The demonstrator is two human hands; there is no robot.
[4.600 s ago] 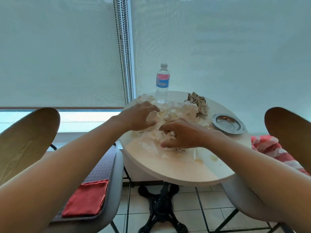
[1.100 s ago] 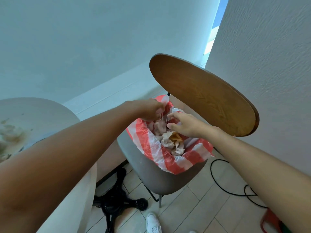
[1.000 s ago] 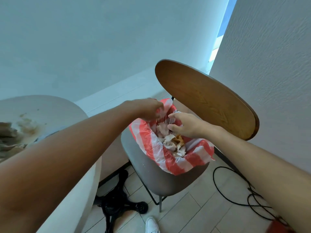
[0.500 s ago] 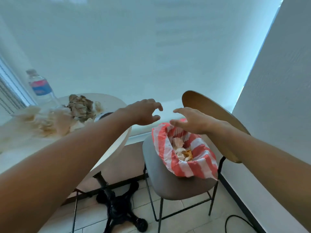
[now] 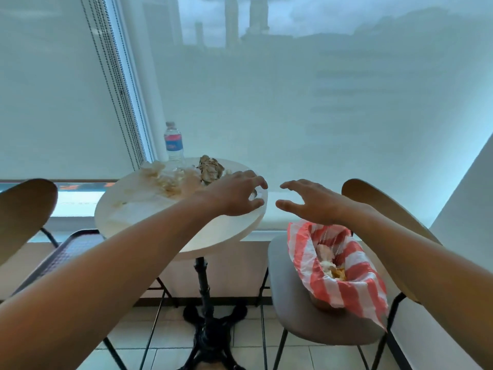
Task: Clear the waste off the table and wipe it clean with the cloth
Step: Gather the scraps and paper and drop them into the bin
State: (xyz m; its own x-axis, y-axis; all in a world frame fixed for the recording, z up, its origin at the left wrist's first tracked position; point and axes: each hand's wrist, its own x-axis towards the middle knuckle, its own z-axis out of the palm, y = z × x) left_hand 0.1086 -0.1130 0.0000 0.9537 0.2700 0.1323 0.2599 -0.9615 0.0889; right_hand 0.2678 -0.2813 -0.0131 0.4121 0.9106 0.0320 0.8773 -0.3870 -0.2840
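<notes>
Head view: your left hand (image 5: 234, 194) and right hand (image 5: 310, 202) are both spread and empty. Waste (image 5: 170, 177) sits on the table (image 5: 218, 236) beside the bottle (image 5: 174, 145); a careless sweep could topple it. No cloth shows.

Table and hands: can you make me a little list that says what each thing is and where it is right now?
table: round, pale, still messy
waste: crumpled pale paper near the table's far side
brown scraps: small pile beside the water bottle
bag: red and white striped, open, on the right chair seat, some waste inside
left hand: empty, fingers spread, over the table's right edge
right hand: empty, open, in the air above the bag
cloth: not in view
</notes>
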